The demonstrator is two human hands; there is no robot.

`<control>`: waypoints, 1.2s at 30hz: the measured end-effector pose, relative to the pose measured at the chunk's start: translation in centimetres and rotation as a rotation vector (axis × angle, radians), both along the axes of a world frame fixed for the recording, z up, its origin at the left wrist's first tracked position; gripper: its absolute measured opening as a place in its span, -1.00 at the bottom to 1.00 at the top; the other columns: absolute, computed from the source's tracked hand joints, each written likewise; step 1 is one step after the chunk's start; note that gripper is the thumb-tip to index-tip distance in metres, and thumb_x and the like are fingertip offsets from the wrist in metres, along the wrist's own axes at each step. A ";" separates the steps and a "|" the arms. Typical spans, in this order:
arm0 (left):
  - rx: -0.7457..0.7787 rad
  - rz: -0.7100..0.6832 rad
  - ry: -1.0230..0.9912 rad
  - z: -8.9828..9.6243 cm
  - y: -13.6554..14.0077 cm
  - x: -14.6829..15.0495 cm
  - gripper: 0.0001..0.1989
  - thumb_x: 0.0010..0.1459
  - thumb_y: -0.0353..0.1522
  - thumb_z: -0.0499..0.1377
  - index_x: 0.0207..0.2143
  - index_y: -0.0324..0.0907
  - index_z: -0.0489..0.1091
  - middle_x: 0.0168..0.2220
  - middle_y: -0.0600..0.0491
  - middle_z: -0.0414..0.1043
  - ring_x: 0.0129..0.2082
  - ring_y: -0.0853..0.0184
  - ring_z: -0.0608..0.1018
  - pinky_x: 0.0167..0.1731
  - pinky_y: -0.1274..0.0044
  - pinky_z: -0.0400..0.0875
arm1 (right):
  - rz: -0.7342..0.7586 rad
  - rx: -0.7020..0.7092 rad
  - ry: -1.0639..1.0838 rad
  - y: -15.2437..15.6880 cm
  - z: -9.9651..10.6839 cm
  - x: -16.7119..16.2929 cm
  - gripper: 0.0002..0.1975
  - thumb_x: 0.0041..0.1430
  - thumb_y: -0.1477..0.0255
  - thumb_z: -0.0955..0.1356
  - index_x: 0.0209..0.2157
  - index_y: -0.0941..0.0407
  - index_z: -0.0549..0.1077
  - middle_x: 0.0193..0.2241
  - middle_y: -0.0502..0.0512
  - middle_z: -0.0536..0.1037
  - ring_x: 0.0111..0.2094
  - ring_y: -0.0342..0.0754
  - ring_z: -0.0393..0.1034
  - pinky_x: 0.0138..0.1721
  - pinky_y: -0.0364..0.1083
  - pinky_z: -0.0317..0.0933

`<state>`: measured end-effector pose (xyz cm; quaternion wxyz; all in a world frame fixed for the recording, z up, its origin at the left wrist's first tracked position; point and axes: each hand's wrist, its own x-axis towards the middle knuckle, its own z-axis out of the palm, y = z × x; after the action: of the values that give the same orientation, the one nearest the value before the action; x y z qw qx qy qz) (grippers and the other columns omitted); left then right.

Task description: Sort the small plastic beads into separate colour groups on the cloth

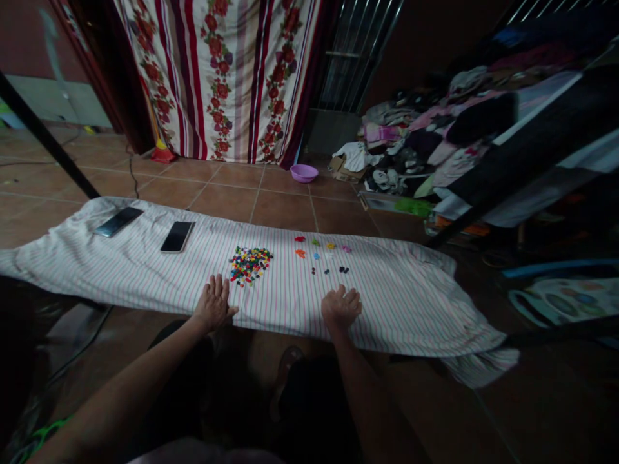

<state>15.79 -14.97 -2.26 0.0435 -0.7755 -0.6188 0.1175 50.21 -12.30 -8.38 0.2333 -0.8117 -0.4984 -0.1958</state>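
Note:
My left hand (pixel 214 304) lies flat, palm down, near the front edge of the striped cloth (pixel 290 303), with its fingers stretched and nothing in it. Just beyond its fingertips is a mixed heap of small colourful beads (pixel 249 264). To the right, my right hand (pixel 341 307) rests on the cloth, its fingers loosely bent and apart, no object visible in it. Past it sit small single-colour groups in rows: red beads (pixel 300 239), green beads (pixel 316 242), yellow beads (pixel 331 245), pink beads (pixel 347 248), orange beads (pixel 300 253), blue beads (pixel 316 256) and black beads (pixel 343 269), among others.
Two phones, one dark (pixel 118 222) and one light-edged (pixel 178 236), lie on the cloth's left part. Beyond it are a purple basin (pixel 304 173) on the tiled floor, a floral curtain (pixel 220 84) and a large clothes pile (pixel 411 142). A dark pole (pixel 48 138) slants at left.

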 end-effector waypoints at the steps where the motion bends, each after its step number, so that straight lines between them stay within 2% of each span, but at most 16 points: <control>1: 0.000 -0.003 -0.006 -0.1 0.0 -0.1 -0.20 0.22 -0.02 -0.09 0.27 -0.50 -0.04 0.29 -0.46 -0.10 0.30 -0.16 0.03 0.17 0.19 0.00 | 0.000 -0.002 0.000 0.0 0.1 0.0 -0.63 0.18 0.44 0.15 -0.05 0.26 0.38 0.03 0.51 0.34 0.11 0.30 0.16 0.01 0.22 0.03; 11: 0.024 0.020 -0.123 -1.4 0.0 -0.6 -0.23 0.23 -0.02 -0.11 0.28 -0.43 -0.04 0.31 -0.40 -0.14 0.32 -0.11 -0.05 0.18 0.19 0.00 | -0.007 -0.016 -0.043 0.0 0.3 0.2 -0.65 0.21 0.40 0.16 -0.09 0.24 0.40 -0.03 0.48 0.37 0.02 0.26 0.22 -0.05 0.16 0.09; 18: 0.299 0.016 -0.267 -4.8 -0.1 -1.0 -0.28 0.24 -0.03 -0.10 0.24 -0.41 0.10 0.29 -0.36 -0.03 0.31 -0.06 0.01 0.19 0.18 0.04 | 0.003 0.052 -0.119 0.1 -0.1 0.3 -0.67 0.20 0.40 0.19 -0.12 0.25 0.44 -0.09 0.44 0.42 -0.04 0.24 0.27 -0.10 0.15 0.13; 22: 0.384 -0.019 -0.316 -6.0 0.1 -1.2 -0.29 0.24 -0.03 -0.08 0.21 -0.41 0.15 0.27 -0.38 0.00 0.31 -0.06 0.04 0.19 0.17 0.07 | -0.003 0.070 -0.142 0.2 -0.4 0.4 -0.67 0.21 0.40 0.18 -0.12 0.25 0.44 -0.10 0.45 0.42 -0.03 0.24 0.26 -0.11 0.15 0.13; 29: 0.402 -0.029 -0.358 -6.0 0.1 -1.2 -0.29 0.24 -0.03 -0.08 0.21 -0.43 0.15 0.27 -0.39 -0.01 0.31 -0.07 0.02 0.19 0.14 0.05 | 0.023 0.046 -0.141 0.0 -0.6 0.0 -0.67 0.19 0.46 0.18 -0.09 0.24 0.43 -0.08 0.42 0.41 -0.05 0.20 0.27 -0.12 0.13 0.13; 36: 0.312 0.027 -0.345 -4.8 0.2 -0.6 -0.30 0.23 -0.05 -0.07 0.20 -0.43 0.17 0.26 -0.40 0.00 0.30 -0.08 0.05 0.21 0.16 0.03 | -0.004 0.072 -0.134 0.2 -0.9 -0.3 -0.69 0.19 0.49 0.18 -0.12 0.23 0.46 -0.11 0.40 0.44 -0.05 0.20 0.29 -0.11 0.14 0.14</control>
<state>15.15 -14.77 -7.06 0.0551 -0.7595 -0.6382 -0.1133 49.95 -12.07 -9.28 0.2278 -0.7889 -0.5039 -0.2681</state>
